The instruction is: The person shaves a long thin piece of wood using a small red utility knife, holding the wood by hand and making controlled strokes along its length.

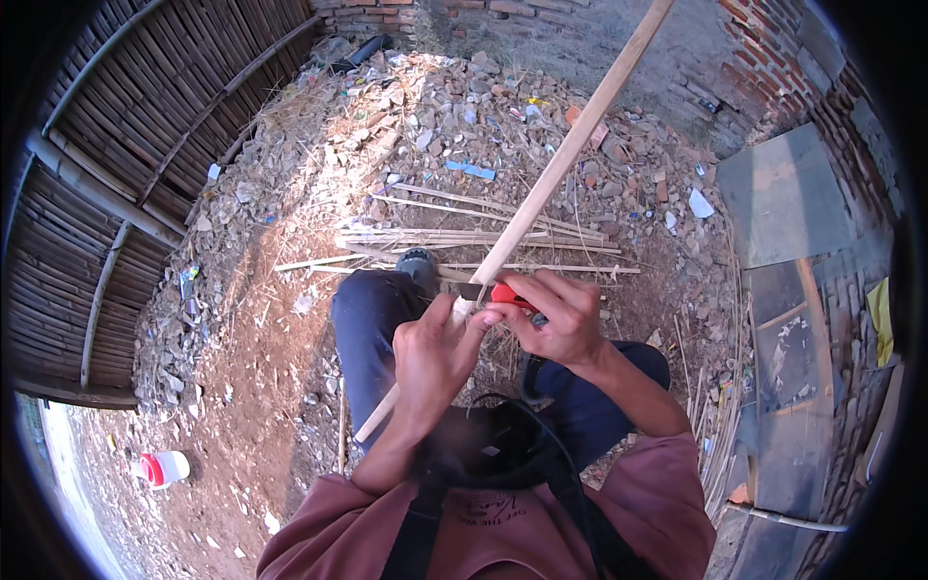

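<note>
A long pale bamboo strip (570,155) slants across my lap, its upper end running out past the top edge and its lower end beside my left forearm. My left hand (432,353) is closed around its lower part, and something whitish shows at those fingers. My right hand (561,319) grips a knife by its red handle (509,296). The short dark blade (472,291) lies across the strip, touching it just above my left hand. Both thumbs come close together beneath the blade. Part of the handle is hidden by my right fingers.
Several split bamboo strips (464,238) lie on the ground ahead of my feet. Rubble (425,145) slopes up to a brick wall behind. A bamboo-slat wall (106,193) stands left, boards (788,203) lean right, and a red-and-white container (164,469) sits lower left.
</note>
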A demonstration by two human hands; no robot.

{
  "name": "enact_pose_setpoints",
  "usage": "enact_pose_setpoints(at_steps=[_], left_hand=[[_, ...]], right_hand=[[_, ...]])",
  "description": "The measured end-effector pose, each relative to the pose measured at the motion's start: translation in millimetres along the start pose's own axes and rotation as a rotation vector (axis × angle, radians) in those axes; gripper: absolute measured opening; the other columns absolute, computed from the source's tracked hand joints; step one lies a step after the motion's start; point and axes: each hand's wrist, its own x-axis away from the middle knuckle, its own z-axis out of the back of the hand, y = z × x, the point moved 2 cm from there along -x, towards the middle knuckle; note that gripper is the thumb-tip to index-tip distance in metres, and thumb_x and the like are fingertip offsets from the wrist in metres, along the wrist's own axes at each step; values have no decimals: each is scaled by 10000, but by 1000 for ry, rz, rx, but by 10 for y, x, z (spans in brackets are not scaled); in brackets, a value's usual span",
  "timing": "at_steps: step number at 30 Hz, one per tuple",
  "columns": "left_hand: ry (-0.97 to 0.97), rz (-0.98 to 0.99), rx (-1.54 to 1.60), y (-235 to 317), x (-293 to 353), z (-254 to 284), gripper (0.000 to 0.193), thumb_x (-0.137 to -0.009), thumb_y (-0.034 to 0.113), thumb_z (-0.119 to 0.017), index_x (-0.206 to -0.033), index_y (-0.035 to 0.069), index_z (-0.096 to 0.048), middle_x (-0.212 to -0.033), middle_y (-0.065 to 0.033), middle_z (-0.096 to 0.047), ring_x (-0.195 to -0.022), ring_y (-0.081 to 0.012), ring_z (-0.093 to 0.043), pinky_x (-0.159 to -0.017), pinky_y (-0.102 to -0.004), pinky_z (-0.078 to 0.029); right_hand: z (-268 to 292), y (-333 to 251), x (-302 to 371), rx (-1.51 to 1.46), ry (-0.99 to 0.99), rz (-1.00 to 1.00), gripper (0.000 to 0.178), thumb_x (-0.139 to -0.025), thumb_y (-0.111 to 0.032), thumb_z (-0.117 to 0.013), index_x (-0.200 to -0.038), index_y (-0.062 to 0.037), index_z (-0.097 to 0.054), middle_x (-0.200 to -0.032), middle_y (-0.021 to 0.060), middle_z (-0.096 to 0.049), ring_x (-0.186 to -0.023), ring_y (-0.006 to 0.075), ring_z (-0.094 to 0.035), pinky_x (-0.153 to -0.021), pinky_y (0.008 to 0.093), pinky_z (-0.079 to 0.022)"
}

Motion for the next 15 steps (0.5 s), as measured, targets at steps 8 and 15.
enact_pose_setpoints(at_steps=[8, 15], left_hand=[[-3, -4, -33, 17, -26, -32, 460, -936, 334, -859, -786, 7, -571, -521, -60, -461, -484, -105, -377, -468, -331, -336], [-99, 40, -37, -169, 220, 5, 487, -957, 299, -835, -755, 15, -495, -525, -94, -477, -451, -180, -421, -472, -358, -372]], right_hand=[[31, 91, -39, 18, -41, -4, 255, -897, -234, -847, -1089, -73, -799, -787, 59, -742, -585, 188, -706, -511, 324, -544], [309, 630, -230, -6, 154, -251, 242, -940, -183, -823, -1089, 4, -781, -930, 135, -799, -744, 223, -783, -620, 321, -590]])
